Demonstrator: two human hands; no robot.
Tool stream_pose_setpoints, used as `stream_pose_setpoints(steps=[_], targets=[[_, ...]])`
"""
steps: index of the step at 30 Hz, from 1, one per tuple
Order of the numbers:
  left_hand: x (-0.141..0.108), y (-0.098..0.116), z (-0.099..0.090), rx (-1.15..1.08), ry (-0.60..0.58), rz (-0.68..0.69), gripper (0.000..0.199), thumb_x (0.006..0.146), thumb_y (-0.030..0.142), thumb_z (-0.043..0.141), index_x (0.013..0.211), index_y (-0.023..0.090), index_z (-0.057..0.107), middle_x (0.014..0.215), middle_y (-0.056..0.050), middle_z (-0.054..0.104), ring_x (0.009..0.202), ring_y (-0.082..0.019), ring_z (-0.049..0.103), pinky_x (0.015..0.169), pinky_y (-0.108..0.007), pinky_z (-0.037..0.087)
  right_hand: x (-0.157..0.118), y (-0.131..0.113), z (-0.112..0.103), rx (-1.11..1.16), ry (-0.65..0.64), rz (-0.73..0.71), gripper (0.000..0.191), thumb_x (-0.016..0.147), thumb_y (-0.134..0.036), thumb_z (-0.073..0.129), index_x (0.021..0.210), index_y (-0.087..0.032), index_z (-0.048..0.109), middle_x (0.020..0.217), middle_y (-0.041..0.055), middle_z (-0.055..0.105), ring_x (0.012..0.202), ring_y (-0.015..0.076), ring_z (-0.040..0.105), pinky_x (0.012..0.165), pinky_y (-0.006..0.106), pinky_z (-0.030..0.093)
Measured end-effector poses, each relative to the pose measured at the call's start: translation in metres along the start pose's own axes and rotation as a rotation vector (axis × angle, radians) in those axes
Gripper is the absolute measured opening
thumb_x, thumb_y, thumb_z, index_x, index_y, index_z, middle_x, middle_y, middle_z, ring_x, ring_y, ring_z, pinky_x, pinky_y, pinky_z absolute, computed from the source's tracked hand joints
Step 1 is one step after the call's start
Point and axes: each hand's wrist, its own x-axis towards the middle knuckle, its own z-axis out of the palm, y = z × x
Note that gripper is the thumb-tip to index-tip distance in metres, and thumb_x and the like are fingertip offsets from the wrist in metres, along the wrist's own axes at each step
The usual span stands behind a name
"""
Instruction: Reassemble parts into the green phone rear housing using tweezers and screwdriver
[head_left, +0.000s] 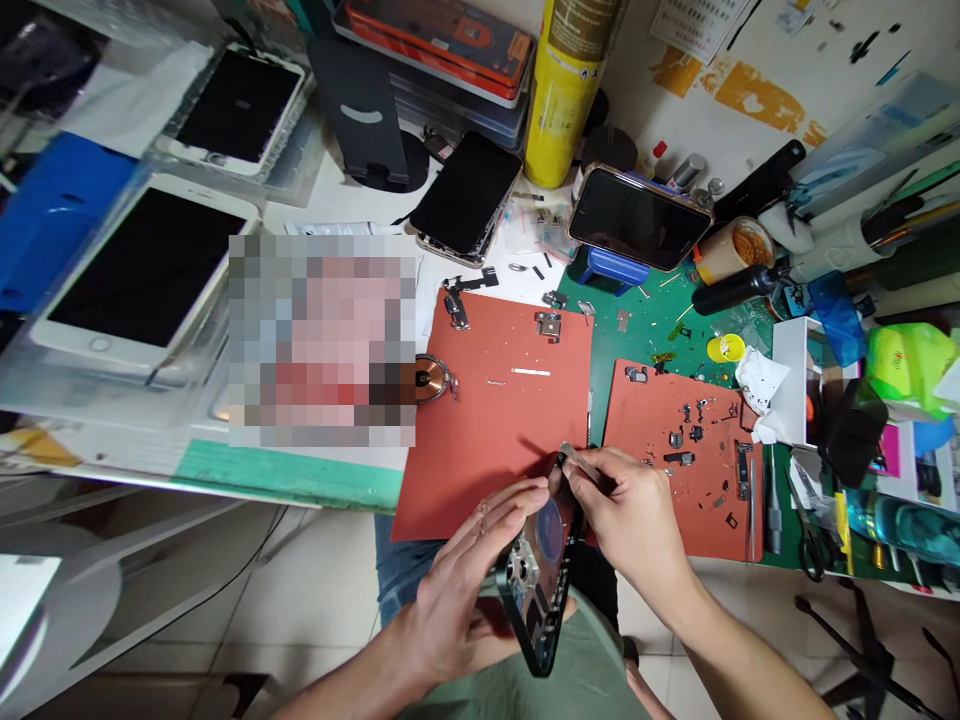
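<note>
At lower centre, the left hand [457, 590] grips the open phone shell [546, 585] tilted, fingers outstretched along its left edge, seemingly to steady it for the right hand [637, 505], which pinches a thin flat piece [584, 463] at its upper end, forearm slanting from lower right. Beyond, at centre right, a red mat [637, 520] probably keeps small parts [679, 440] findable

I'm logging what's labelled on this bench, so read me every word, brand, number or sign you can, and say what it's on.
Nothing can be read with certainty.
Yellow can: printing and a small diamond sign, too small to read.
White printed sheet at the top: lines of text, too blurred.
Red box: markings, too small.
Upper-left phone: faint screen mark, too small.
Held phone body: no legible text.
</note>
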Motion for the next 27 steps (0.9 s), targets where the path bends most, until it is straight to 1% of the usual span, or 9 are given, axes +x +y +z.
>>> stream_pose_setpoints(steps=[5,7,9,12,16,19,22,25,27], targets=[[0.002,-0.002,0.001,-0.008,0.024,0.049,0.111,0.078,0.02,0.102,0.172,0.021,0.043,0.151,-0.022,0.073,0.141,-0.038,0.072,0.121,-0.053,0.062,0.001,0.001,-0.002,0.043,-0.022,0.049,0.022,0.096,-0.033,0.065,0.092,-0.026,0.086,0.091,0.0037,0.087,0.079,0.0231,0.08,0.073,0.032,0.058],[0.002,-0.004,0.002,-0.009,0.037,0.054,0.11,0.078,0.02,0.102,0.172,0.021,0.044,0.152,-0.022,0.072,0.141,-0.038,0.072,0.12,-0.052,0.062,0.001,0.002,-0.003,0.065,-0.033,0.078,0.022,0.095,-0.035,0.065,0.092,-0.026,0.085,0.088,0.0031,0.087,0.076,0.0224,0.079,0.071,0.031,0.057],[0.0,-0.006,0.002,-0.001,0.052,0.051,0.11,0.077,0.021,0.103,0.171,0.021,0.045,0.153,-0.022,0.071,0.141,-0.039,0.072,0.118,-0.054,0.063,0.001,0.004,-0.004,0.088,-0.04,0.108,0.023,0.096,-0.037,0.065,0.094,-0.025,0.085,0.086,0.0028,0.086,0.07,0.0208,0.076,0.066,0.029,0.054],[-0.003,-0.007,0.003,0.004,0.061,0.027,0.11,0.077,0.023,0.103,0.171,0.023,0.046,0.155,-0.022,0.07,0.139,-0.041,0.073,0.114,-0.058,0.066,0.0,0.006,-0.006,0.099,-0.051,0.141,0.027,0.096,-0.04,0.064,0.098,-0.022,0.084,0.089,0.0038,0.085,0.068,0.0192,0.072,0.058,0.027,0.049],[-0.005,-0.006,0.004,0.036,0.076,0.005,0.11,0.077,0.023,0.102,0.171,0.024,0.045,0.154,-0.021,0.071,0.136,-0.041,0.075,0.111,-0.057,0.068,-0.004,0.005,-0.013,0.067,-0.049,0.126,0.028,0.098,-0.042,0.062,0.1,-0.022,0.082,0.09,0.0041,0.082,0.07,0.0185,0.069,0.057,0.027,0.046],[-0.003,-0.007,0.004,0.051,0.107,-0.02,0.103,0.078,0.024,0.098,0.169,0.025,0.048,0.153,-0.017,0.073,0.136,-0.037,0.075,0.114,-0.053,0.066,-0.006,0.006,-0.022,0.007,0.04,0.067,0.031,0.103,-0.045,0.06,0.099,-0.022,0.079,0.086,0.0034,0.077,0.067,0.0172,0.065,0.06,0.028,0.047],[0.004,-0.006,-0.002,0.051,0.131,-0.012,0.097,0.082,0.023,0.093,0.168,0.024,0.048,0.154,-0.016,0.072,0.14,-0.032,0.074,0.12,-0.043,0.061,-0.006,0.013,-0.025,-0.134,0.173,-0.017,0.037,0.107,-0.047,0.055,0.102,-0.02,0.08,0.085,0.0052,0.072,0.067,0.019,0.065,0.064,0.031,0.049],[0.015,-0.001,-0.016,0.065,0.13,0.018,0.093,0.083,0.025,0.093,0.166,0.021,0.05,0.152,-0.016,0.073,0.138,-0.029,0.074,0.121,-0.036,0.059,-0.002,0.022,-0.016,-0.371,0.303,-0.105,0.037,0.11,-0.04,0.05,0.108,-0.018,0.08,0.092,0.0101,0.077,0.074,0.0223,0.069,0.069,0.033,0.048],[0.023,0.003,-0.03,0.064,0.098,0.038,0.093,0.081,0.031,0.095,0.164,0.02,0.053,0.147,-0.017,0.075,0.135,-0.031,0.076,0.12,-0.037,0.059,0.002,0.027,-0.006,-0.498,0.355,-0.125,0.035,0.11,-0.035,0.048,0.112,-0.018,0.079,0.093,0.0115,0.08,0.076,0.0242,0.072,0.067,0.033,0.043]])
